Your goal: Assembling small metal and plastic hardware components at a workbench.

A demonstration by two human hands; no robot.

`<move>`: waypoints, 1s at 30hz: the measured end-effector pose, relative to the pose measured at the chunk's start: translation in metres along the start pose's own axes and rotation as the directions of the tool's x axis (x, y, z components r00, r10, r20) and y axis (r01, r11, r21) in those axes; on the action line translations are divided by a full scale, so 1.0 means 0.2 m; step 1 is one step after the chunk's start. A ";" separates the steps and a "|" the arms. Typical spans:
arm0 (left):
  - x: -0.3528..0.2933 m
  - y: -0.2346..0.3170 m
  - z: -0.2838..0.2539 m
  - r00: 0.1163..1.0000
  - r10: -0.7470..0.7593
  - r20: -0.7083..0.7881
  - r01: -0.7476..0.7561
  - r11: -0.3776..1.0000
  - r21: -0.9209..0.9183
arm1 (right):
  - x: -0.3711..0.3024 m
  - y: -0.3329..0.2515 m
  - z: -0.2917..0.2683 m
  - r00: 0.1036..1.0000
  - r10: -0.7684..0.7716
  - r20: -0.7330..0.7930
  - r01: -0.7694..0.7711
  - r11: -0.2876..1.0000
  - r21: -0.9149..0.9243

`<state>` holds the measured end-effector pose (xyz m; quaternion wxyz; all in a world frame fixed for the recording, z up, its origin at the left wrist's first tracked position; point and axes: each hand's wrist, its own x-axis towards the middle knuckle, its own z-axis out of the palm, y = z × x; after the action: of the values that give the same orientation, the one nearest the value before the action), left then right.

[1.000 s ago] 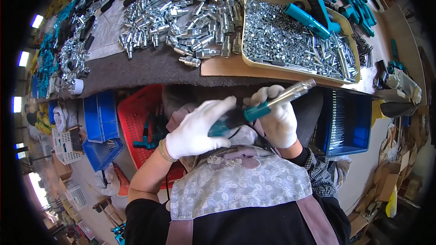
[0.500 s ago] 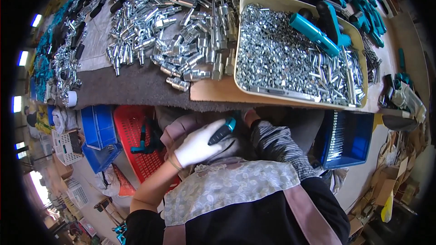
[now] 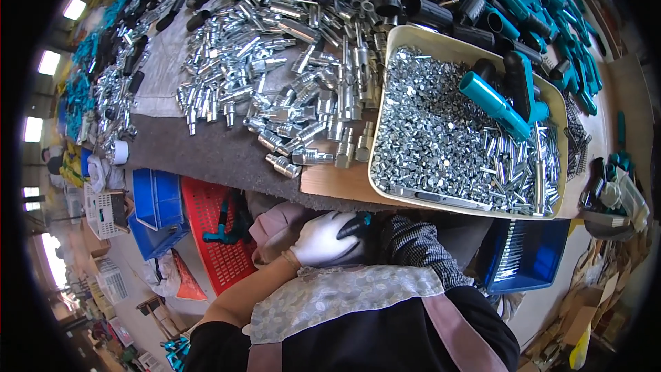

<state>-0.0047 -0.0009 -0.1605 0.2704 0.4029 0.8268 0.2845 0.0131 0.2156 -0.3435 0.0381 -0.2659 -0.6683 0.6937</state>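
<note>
My left hand (image 3: 326,240), in a white glove, is below the table's front edge in front of my apron. Its fingers are wrapped round a black-and-teal handle (image 3: 351,228), of which only part of the dark grip and a bit of the teal end show. My right forearm, in a patterned sleeve (image 3: 421,251), reaches under the table edge, and that hand is hidden. Above it on the table stands a cream tray (image 3: 377,165) filled with small metal pieces and short pins; a teal tube (image 3: 492,105) lies on them.
Metal fittings (image 3: 289,114) lie heaped along the table's front. Black sleeves and teal tool bodies (image 3: 533,10) pile up at the back right. Below stand a red basket (image 3: 231,265), blue bins (image 3: 157,196) on the left and a blue bin (image 3: 530,262) on the right.
The table sits lower in the picture as the view has tilted up. My left hand is nearer the table edge, and less of the handle's teal end shows. My right hand has slipped from sight.
</note>
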 end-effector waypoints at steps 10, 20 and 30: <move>0.06 -0.01 0.19 0.986 -0.151 0.070 0.154 0.987 -0.033 | -0.25 -0.09 0.13 0.952 -0.253 0.174 0.307 0.771 -0.558; 0.17 0.03 0.22 0.976 -0.219 -0.008 0.218 0.975 -0.048 | -0.19 -0.05 0.15 0.920 -0.389 -0.041 0.186 0.528 -0.829; 0.19 -0.11 0.42 0.938 -0.345 -0.036 0.339 0.933 -0.118 | -0.25 -0.05 0.22 0.984 -0.060 0.168 0.177 0.258 -0.950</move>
<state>0.0217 0.0402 -0.2423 0.3144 0.2293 0.8746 0.2893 0.0339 0.1565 -0.3201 -0.1110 -0.1497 -0.9702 0.1551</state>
